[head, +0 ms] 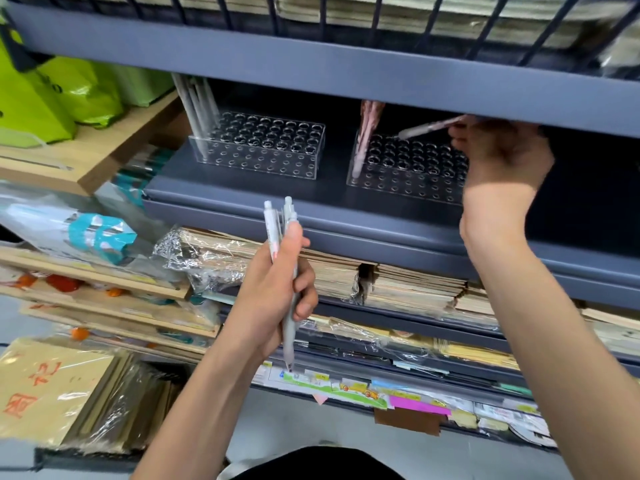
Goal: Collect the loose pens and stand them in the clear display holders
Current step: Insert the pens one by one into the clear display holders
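Person at a grey shelf [242,194], both forearms raised. The left hand [273,285], in front of the shelf's front edge and below it, is curled around a small bundle of pale pens [289,337]; their clicker ends stick up above the thumb and one grey tip points down past the heel of the hand. How many pens are in the bundle cannot be told for certain. The right hand [502,157] reaches under the lip of the upper shelf [346,74] and pinches a pink pen [429,127] by its upper end. This pen lies tilted, with its tip low and to the left, just above the back rows of the right clear holder [408,181]. Whether the tip has entered a hole cannot be told because of blur. A cluster of pink pens [366,133] stands in the left end of that holder. The left clear holder [263,154] sits beside it, apart, toward the shelf's left end, with grey pens [197,105] leaning in its left end. Plastic-wrapped notebook stacks [415,285] fill the shelf below, and green bags [52,98] lie at far left.
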The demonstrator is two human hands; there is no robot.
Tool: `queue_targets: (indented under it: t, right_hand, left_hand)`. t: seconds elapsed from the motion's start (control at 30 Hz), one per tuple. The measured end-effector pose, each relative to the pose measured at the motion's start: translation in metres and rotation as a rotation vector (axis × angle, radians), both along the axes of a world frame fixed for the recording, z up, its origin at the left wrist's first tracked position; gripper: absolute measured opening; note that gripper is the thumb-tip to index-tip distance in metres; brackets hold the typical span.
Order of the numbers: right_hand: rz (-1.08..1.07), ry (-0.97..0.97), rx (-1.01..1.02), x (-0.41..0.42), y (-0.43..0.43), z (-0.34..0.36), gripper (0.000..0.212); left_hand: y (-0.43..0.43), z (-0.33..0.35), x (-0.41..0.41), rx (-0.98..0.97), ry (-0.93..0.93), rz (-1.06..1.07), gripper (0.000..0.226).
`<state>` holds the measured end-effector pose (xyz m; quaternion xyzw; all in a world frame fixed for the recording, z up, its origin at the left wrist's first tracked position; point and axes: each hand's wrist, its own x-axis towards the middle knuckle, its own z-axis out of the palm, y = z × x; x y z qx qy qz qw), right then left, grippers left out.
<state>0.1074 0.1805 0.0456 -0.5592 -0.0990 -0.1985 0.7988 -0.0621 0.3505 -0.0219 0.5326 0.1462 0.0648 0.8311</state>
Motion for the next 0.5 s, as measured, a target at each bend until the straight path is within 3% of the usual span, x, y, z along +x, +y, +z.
queue_targets:
  t: [0.17,0.27,0.37,0.5]
  right_hand:
    - [-0.168,0.057,-0.279,0.02,0.013,0.001,0.033]
    - [-0.177,0.012,-0.398,0.029,0.023,0.003,0.008]
    - [-0.165,0.0,-0.693,0.038,0.029,0.004,0.03]
    - [-0.088,-0.063,-0.978,0.046,0.04,0.005,0.024]
  left_hand:
    - [0.009,-0.005,-0.002,0.092,0.027,0.006,0.037]
    - [0.017,-0.008,-0.004,0.113,0.032,-0.012,0.026]
    - [0.025,-0.009,-0.005,0.101,0.001,-0.036,0.017]
    - [0.034,-0.006,-0.006,0.181,-0.062,-0.105,0.024]
